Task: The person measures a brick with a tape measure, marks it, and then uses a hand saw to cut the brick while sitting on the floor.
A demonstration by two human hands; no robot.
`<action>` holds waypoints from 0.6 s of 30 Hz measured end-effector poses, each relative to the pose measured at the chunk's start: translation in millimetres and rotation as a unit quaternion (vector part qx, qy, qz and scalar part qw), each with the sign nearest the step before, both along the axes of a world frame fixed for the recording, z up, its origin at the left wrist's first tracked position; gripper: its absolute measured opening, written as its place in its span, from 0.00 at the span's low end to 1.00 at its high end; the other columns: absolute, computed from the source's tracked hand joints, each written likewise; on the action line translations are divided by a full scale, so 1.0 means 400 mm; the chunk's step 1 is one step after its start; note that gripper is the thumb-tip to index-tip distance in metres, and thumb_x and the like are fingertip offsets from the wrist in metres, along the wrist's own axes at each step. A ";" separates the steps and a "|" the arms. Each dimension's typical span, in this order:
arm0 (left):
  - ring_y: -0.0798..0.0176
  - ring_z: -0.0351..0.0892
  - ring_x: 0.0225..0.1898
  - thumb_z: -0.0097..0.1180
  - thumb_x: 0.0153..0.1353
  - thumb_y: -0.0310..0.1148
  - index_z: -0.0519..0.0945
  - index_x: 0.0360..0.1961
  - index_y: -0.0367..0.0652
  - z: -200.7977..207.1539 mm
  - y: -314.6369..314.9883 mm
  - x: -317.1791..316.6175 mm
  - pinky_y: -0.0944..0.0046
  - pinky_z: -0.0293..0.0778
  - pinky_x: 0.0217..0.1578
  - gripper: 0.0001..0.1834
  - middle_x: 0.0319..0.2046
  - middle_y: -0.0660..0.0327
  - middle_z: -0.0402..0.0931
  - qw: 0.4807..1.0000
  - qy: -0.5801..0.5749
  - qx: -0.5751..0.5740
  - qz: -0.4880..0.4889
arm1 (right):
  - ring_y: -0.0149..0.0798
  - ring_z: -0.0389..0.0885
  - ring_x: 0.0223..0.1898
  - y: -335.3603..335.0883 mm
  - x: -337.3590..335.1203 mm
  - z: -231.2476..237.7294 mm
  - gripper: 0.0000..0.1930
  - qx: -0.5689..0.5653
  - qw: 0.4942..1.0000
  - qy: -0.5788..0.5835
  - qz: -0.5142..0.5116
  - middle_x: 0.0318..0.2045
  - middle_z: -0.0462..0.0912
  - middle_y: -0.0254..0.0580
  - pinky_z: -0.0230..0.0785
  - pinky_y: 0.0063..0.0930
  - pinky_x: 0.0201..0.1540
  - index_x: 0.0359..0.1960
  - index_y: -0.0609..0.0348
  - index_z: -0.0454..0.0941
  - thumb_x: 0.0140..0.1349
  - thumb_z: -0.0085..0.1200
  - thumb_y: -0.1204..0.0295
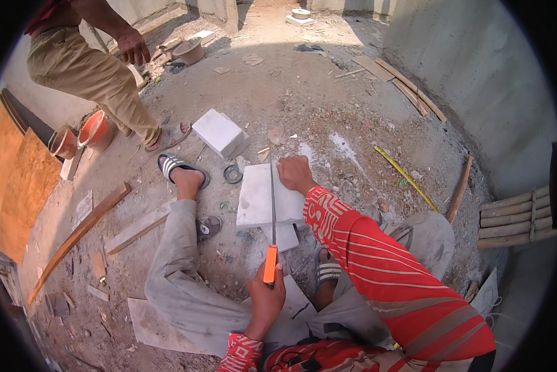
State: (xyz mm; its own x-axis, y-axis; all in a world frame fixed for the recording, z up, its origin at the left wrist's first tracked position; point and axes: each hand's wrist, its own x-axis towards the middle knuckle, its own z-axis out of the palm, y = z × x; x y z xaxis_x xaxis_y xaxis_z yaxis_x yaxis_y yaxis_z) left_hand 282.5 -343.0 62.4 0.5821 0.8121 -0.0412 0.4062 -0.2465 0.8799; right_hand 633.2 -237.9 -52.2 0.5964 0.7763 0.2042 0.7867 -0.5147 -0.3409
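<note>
Gripping the saw (273, 222) in our left hand (266, 301), we point its long blade straight ahead over the white block (253, 197), our right hand (296, 174) on the far end just right of the blade, grasping or pressing, we cannot tell.

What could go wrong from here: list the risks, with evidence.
The right grip rests on the white block close beside the saw blade; if the blade jumps sideways, it might cut.

The block seems to overhang the smaller block underneath, so uneven pressure could rock it.
</note>
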 end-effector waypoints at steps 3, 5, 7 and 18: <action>0.61 0.82 0.23 0.60 0.70 0.34 0.83 0.48 0.35 -0.034 -0.025 -0.008 0.59 0.75 0.28 0.13 0.22 0.52 0.80 0.999 -0.012 0.033 0.021 | 0.54 0.81 0.45 -0.004 -0.011 -0.023 0.20 0.024 1.000 0.002 -0.006 0.34 0.86 0.50 0.64 0.53 0.53 0.34 0.59 0.84 0.72 0.43 0.59; 0.65 0.80 0.21 0.60 0.70 0.34 0.84 0.45 0.35 -0.036 0.000 0.021 0.60 0.74 0.27 0.12 0.22 0.53 0.79 1.000 0.011 -0.006 0.028 | 0.52 0.80 0.43 -0.012 -0.018 -0.036 0.19 0.034 0.998 -0.039 -0.021 0.32 0.85 0.48 0.62 0.50 0.49 0.31 0.58 0.83 0.72 0.43 0.60; 0.64 0.81 0.22 0.59 0.70 0.34 0.83 0.43 0.34 -0.066 0.078 0.118 0.60 0.75 0.27 0.11 0.23 0.51 0.80 0.997 0.049 -0.054 0.016 | 0.52 0.80 0.43 -0.020 -0.009 -0.049 0.20 0.037 0.998 -0.041 -0.032 0.32 0.85 0.48 0.62 0.49 0.50 0.31 0.58 0.84 0.72 0.43 0.60; 0.70 0.75 0.22 0.60 0.70 0.33 0.82 0.43 0.34 -0.133 0.068 0.080 0.62 0.72 0.26 0.11 0.22 0.57 0.79 1.000 0.016 -0.006 0.001 | 0.48 0.80 0.46 0.002 -0.009 -0.044 0.22 0.001 0.997 -0.055 -0.061 0.34 0.87 0.48 0.62 0.48 0.52 0.34 0.60 0.85 0.73 0.42 0.59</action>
State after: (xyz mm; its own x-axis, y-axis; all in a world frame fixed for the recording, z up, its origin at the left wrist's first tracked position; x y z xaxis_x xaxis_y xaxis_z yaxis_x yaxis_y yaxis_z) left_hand 314.3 -315.8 9.3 0.5792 0.8123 -0.0688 0.4341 -0.2358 0.8695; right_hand 629.5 -236.9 -69.7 0.6601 0.6990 0.2751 0.7511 -0.6080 -0.2572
